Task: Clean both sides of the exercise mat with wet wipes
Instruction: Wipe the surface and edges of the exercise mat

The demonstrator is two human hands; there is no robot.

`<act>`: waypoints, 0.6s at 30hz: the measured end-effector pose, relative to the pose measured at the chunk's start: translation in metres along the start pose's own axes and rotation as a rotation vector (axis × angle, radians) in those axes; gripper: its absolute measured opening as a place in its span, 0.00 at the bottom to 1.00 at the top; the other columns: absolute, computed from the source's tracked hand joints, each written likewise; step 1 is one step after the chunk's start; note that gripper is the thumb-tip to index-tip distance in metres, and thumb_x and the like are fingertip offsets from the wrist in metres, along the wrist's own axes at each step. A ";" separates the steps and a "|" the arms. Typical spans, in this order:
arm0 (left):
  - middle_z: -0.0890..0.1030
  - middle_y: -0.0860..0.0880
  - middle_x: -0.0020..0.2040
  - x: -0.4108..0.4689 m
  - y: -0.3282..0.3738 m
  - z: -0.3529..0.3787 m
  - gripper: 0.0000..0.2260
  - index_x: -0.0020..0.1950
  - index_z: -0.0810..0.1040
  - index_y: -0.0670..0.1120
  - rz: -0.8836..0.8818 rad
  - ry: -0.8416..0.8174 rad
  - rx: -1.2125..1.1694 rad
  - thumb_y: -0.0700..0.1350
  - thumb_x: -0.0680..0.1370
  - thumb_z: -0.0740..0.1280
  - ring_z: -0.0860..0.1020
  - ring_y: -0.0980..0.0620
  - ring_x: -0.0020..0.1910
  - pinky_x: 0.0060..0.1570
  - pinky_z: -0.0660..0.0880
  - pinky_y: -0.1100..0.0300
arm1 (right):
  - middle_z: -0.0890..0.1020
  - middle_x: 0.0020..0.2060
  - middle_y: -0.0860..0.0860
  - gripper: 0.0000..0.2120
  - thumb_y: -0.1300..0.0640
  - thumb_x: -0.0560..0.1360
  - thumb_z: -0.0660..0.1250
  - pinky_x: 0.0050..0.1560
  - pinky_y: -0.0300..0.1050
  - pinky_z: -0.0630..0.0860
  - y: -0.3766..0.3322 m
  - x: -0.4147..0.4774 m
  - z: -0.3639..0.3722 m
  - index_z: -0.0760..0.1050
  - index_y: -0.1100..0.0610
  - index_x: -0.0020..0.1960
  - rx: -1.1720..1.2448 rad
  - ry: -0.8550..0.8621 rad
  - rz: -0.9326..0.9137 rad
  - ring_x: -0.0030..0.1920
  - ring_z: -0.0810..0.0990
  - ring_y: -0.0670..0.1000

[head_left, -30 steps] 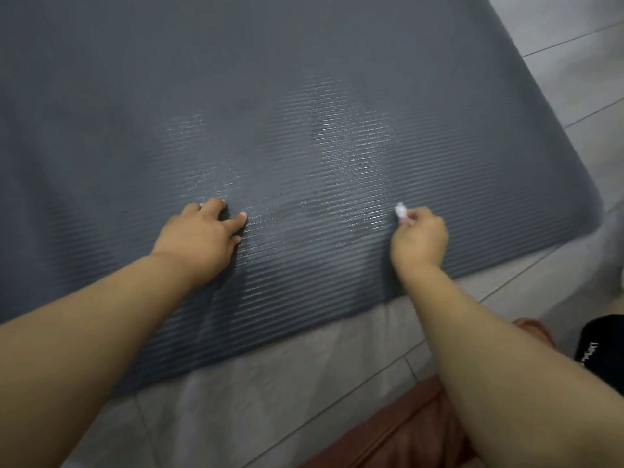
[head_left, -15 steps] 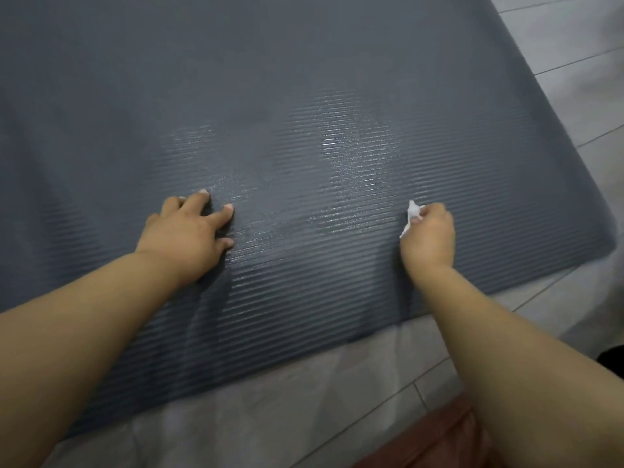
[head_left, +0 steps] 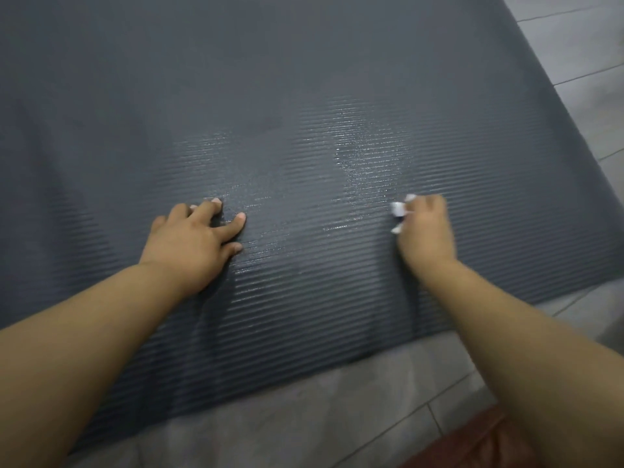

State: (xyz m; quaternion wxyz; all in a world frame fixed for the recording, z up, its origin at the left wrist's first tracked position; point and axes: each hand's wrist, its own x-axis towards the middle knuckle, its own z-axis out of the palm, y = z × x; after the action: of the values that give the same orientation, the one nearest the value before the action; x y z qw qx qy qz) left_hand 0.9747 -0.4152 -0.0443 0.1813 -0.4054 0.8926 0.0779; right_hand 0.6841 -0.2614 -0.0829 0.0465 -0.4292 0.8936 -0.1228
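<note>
Grey mat (head_left: 304, 79) flat, ribbed left-to-right

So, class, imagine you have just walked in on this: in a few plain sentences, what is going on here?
A person leans over a dark grey ribbed exercise mat spread on a tiled floor. Their right hand grips a crumpled white wet wipe against the mat. Their left hand rests on the mat with fingers spread. Glistening wet patches show between and beyond the hands; the rest of this side looks dry.
</note>
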 end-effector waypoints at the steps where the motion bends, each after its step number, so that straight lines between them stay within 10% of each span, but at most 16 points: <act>1: 0.55 0.52 0.76 0.000 0.000 0.001 0.23 0.74 0.55 0.64 0.003 0.009 0.012 0.62 0.79 0.50 0.60 0.44 0.69 0.64 0.63 0.51 | 0.68 0.64 0.62 0.18 0.64 0.74 0.64 0.61 0.52 0.69 0.012 0.005 -0.008 0.70 0.64 0.64 -0.005 0.056 0.152 0.58 0.72 0.62; 5: 0.55 0.52 0.76 0.000 0.002 0.006 0.23 0.74 0.54 0.65 0.007 0.036 0.049 0.62 0.79 0.48 0.61 0.44 0.70 0.64 0.63 0.52 | 0.68 0.62 0.62 0.14 0.65 0.77 0.57 0.57 0.46 0.65 -0.022 0.003 0.000 0.69 0.65 0.62 -0.025 0.138 0.395 0.57 0.72 0.62; 9: 0.55 0.54 0.76 0.003 0.000 0.004 0.22 0.74 0.54 0.65 0.007 0.039 0.028 0.63 0.79 0.49 0.61 0.46 0.70 0.64 0.64 0.52 | 0.76 0.54 0.60 0.14 0.69 0.74 0.59 0.53 0.45 0.71 -0.118 -0.029 0.040 0.74 0.66 0.59 0.109 0.032 -0.218 0.51 0.74 0.59; 13: 0.54 0.52 0.77 -0.001 0.000 0.008 0.23 0.75 0.52 0.63 0.003 0.041 0.030 0.61 0.79 0.48 0.60 0.44 0.71 0.66 0.61 0.51 | 0.77 0.43 0.60 0.10 0.67 0.69 0.66 0.26 0.42 0.73 -0.138 -0.050 0.045 0.77 0.66 0.51 0.248 -0.135 -0.610 0.28 0.75 0.58; 18: 0.64 0.48 0.73 -0.002 -0.001 0.011 0.30 0.77 0.52 0.48 -0.020 0.124 0.035 0.60 0.78 0.50 0.67 0.44 0.67 0.61 0.66 0.50 | 0.72 0.55 0.66 0.15 0.66 0.73 0.60 0.53 0.57 0.74 -0.039 0.024 0.013 0.72 0.68 0.59 0.118 0.111 -0.096 0.49 0.75 0.65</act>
State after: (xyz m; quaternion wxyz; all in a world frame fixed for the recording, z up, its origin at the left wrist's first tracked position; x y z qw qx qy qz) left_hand 0.9796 -0.4114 -0.0538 0.1336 -0.4149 0.8993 0.0354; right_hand 0.7007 -0.3057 -0.0844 0.0160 -0.4605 0.8644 -0.2011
